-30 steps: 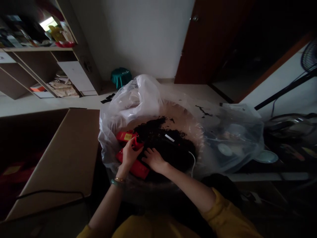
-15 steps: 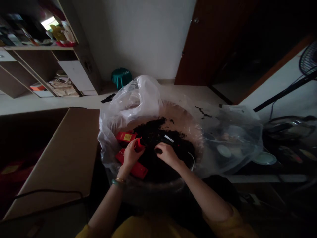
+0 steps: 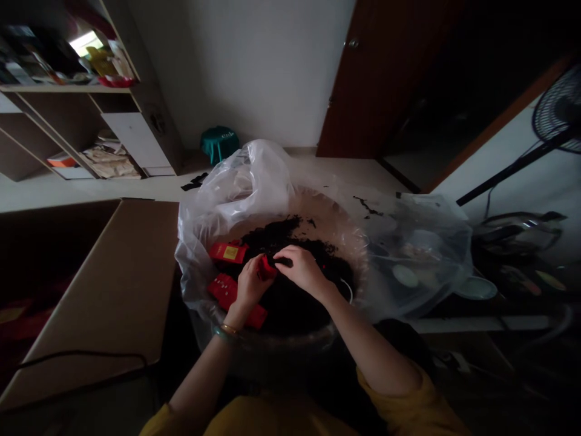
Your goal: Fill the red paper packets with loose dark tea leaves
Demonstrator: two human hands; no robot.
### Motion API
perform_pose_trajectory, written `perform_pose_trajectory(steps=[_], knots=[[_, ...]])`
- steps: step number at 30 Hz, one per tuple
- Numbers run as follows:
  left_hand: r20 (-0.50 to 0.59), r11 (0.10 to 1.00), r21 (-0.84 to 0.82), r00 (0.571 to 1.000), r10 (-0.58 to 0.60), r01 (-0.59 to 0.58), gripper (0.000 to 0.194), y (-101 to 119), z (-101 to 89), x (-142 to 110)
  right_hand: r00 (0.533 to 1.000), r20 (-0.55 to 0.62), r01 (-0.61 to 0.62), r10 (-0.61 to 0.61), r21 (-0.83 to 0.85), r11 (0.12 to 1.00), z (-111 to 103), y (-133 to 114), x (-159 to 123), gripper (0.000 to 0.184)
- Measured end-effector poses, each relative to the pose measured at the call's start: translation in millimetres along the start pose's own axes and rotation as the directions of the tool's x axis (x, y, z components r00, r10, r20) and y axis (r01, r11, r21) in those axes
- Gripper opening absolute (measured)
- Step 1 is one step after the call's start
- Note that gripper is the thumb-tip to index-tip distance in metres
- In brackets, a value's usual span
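Note:
In the head view my left hand [image 3: 251, 283] is closed round a small red packet [image 3: 267, 267], its open mouth turned toward the right. My right hand [image 3: 300, 269] is pinched at that mouth, with a dark clump [image 3: 283, 261] at its fingertips; it looks like the loose, dark, leafy material [image 3: 297, 306] heaped below both hands. Several other red packets lie to the left, among them one with a yellow label [image 3: 230, 252] and one under my left wrist [image 3: 258, 316]. The heap lies in a wide round container lined with clear plastic [image 3: 272, 172].
A large open cardboard box [image 3: 104, 284] stands at the left, red packaging inside. A white cable [image 3: 349, 292] curves along the heap's right side. On the right, a clear plastic sheet [image 3: 417, 242] covers dishes. A fan [image 3: 560, 112] and a brown door [image 3: 363, 79] are farther off.
My right hand has moved left and up to the red packet's mouth, now covering the black device with a white label seen earlier. The view has shifted slightly.

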State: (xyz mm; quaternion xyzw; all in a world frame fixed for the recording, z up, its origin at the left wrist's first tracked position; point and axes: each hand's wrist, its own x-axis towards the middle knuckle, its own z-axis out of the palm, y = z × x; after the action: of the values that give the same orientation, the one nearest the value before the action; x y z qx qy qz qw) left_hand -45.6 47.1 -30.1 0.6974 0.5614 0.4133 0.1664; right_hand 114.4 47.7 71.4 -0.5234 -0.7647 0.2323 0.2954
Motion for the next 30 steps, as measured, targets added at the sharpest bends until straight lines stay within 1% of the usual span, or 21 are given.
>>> perform_pose_trajectory(steps=[1,3,5,6,8,11,13,15,17,18,20,22,24,25,26,28,30], knots=[[0.002,1.0,0.003,1.0,0.01,-0.01,0.057,1.2,1.1,-0.9,0.999,0.032,-0.006,0.009,-0.088,0.996,-1.4,-0.6,-0.4,0.017],[0.013,0.999,0.003,0.999,0.039,-0.039,0.054,4.3,3.4,-2.9,0.992,0.105,-0.036,0.064,-0.25,0.967,-3.5,-2.9,-0.1,0.015],[0.024,0.998,0.005,0.998,0.064,-0.064,0.053,7.1,5.3,-4.4,0.98,0.157,-0.06,0.12,-0.343,0.937,-3.9,-5.4,1.2,0.016],[0.026,0.998,0.009,0.997,0.067,-0.067,0.053,7.9,6.0,-4.9,0.978,0.168,-0.061,0.126,-0.35,0.935,-3.3,-6.1,2.0,0.016],[0.031,0.998,0.023,0.998,0.057,-0.058,0.054,8.3,6.5,-5.4,0.983,0.151,-0.054,0.101,-0.284,0.957,-0.3,-5.8,3.5,0.019],[0.034,0.998,0.044,0.999,0.042,-0.044,0.054,7.0,6.8,-5.4,0.994,0.092,-0.062,0.067,-0.054,0.997,6.7,-1.8,4.5,0.027],[0.028,0.998,0.051,0.999,0.043,-0.044,0.055,6.1,7.1,-5.6,0.994,0.074,-0.09,0.082,0.109,0.99,10.9,1.4,3.9,0.033],[0.019,0.998,0.05,0.999,0.034,-0.035,0.06,5.7,7.1,-6.1,0.992,0.076,-0.115,0.1,0.229,0.966,12.4,3.4,2.2,0.04],[0.017,0.999,0.039,1.0,0.018,-0.019,0.07,6.1,6.3,-6.5,0.992,0.084,-0.11,0.089,0.287,0.951,10.9,3.9,-0.5,0.045],[0.012,0.999,0.034,1.0,0.01,-0.011,0.076,6.5,5.6,-6.7,0.995,0.072,-0.089,0.071,0.285,0.954,9.4,3.7,-2.2,0.045],[-0.011,0.999,0.037,1.0,0.005,-0.004,0.08,8.4,4.3,-7.0,1.0,-0.002,-0.023,0.024,0.191,0.981,6.7,2.9,-5.7,0.041],[-0.027,0.998,0.059,1.0,0.004,-0.002,0.078,11.1,3.8,-7.7,0.997,-0.062,0.056,-0.056,-0.001,0.998,6.5,2.7,-8.9,0.031],[-0.012,0.998,0.07,1.0,-0.005,0.006,0.075,13.8,4.1,-8.5,0.99,-0.049,0.122,-0.133,-0.192,0.974,9.3,3.8,-11.1,0.015],[0.006,0.998,0.058,1.0,-0.013,0.013,0.075,14.7,3.9,-8.7,0.987,-0.039,0.142,-0.157,-0.26,0.955,11.3,5.0,-11.7,0.006],[0.026,0.999,0.03,0.999,-0.019,0.019,0.075,15.2,3.3,-8.7,0.984,-0.039,0.153,-0.173,-0.306,0.94,13.2,6.3,-12.1,0.002],[0.078,0.998,-0.059,0.997,-0.022,0.027,0.072,14.6,-0.3,-7.5,0.977,-0.066,0.17,-0.204,-0.346,0.923,16.1,8.8,-12.2,0.011],[0.132,0.986,-0.161,0.991,-0.025,0.046,0.061,12.6,-7.0,-4.6,0.966,-0.075,0.21,-0.248,-0.333,0.919,16.7,10.5,-11.9,0.014]])
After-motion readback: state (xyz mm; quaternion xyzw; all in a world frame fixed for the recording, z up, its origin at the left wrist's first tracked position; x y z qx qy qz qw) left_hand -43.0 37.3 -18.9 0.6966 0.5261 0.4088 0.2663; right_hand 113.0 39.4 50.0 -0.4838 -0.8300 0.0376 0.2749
